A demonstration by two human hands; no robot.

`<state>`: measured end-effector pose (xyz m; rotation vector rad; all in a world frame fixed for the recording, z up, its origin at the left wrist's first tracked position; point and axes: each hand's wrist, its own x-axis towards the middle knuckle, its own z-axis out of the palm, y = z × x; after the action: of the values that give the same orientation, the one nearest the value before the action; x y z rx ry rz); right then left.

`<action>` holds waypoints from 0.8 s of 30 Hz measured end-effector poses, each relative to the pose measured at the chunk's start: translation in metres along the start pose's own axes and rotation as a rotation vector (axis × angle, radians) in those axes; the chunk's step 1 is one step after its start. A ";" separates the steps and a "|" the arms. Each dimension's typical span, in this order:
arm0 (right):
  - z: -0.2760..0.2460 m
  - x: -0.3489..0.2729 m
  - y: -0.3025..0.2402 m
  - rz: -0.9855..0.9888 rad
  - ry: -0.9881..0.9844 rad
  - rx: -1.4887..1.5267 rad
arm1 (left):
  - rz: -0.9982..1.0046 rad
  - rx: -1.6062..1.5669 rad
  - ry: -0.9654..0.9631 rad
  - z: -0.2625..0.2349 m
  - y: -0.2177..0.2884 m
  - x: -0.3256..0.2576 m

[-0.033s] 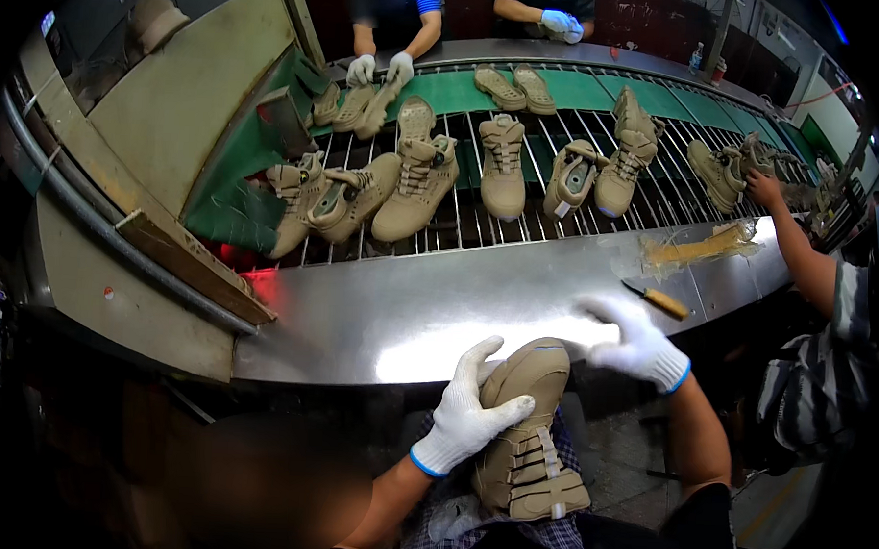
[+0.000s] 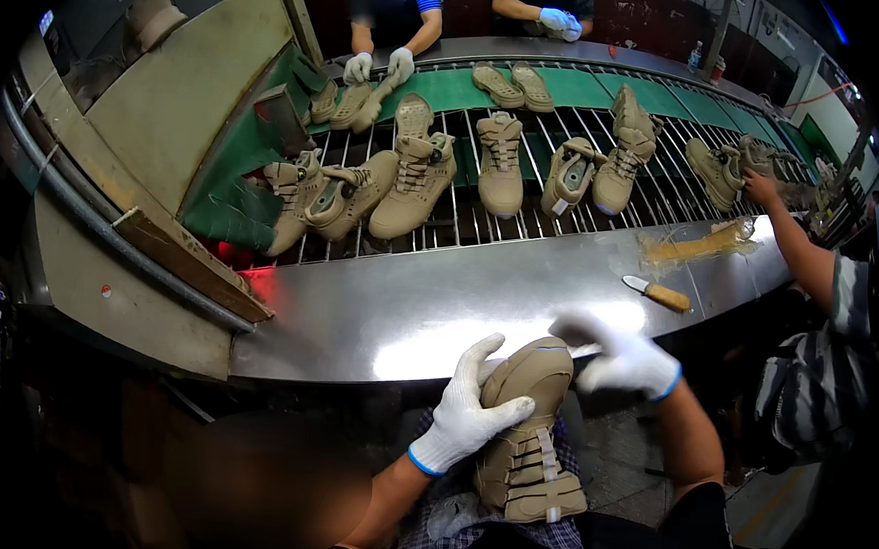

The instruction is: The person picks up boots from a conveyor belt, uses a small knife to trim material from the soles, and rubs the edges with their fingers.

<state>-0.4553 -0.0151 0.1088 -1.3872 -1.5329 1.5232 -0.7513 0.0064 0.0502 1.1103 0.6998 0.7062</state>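
My left hand (image 2: 473, 408), in a white knit glove with a blue cuff, grips a tan lace-up shoe (image 2: 531, 416) from its left side. Its thumb lies across the forefoot and the fingers reach round the edge. The toe points away from me; the heel end is low, over the plaid cloth on my lap. Just right of the toe is my right hand (image 2: 632, 366), gloved the same way. Motion smears its fingers, so I cannot tell whether they touch the shoe or hold anything. A wooden-handled knife (image 2: 668, 298) lies on the metal ledge (image 2: 408, 322) beyond.
Several tan shoes stand on a rack of metal bars (image 2: 441, 240) behind the ledge. A green belt (image 2: 448, 90) behind it carries shoe soles (image 2: 531, 87). Two people work across it, and another person's arm (image 2: 804, 236) reaches in at right. A beige panel (image 2: 186, 116) borders the left.
My right hand has moved slightly left, closer to the shoe's toe. My left hand keeps its grip. The knife's blade now looks bright instead of dark.
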 end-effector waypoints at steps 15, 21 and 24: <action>0.067 -0.060 0.001 -0.510 0.330 0.821 | 0.082 -0.136 -0.104 -0.040 0.010 -0.008; 0.137 -0.075 0.130 0.206 0.054 0.337 | 0.407 -0.010 -0.207 -0.004 -0.009 0.070; 0.175 -0.085 0.144 0.475 0.072 -0.183 | 0.118 0.256 -0.425 0.026 -0.037 0.052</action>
<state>-0.5502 -0.1816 -0.0381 -1.9989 -1.3886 1.6035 -0.6940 0.0236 0.0154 1.4910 0.3677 0.4620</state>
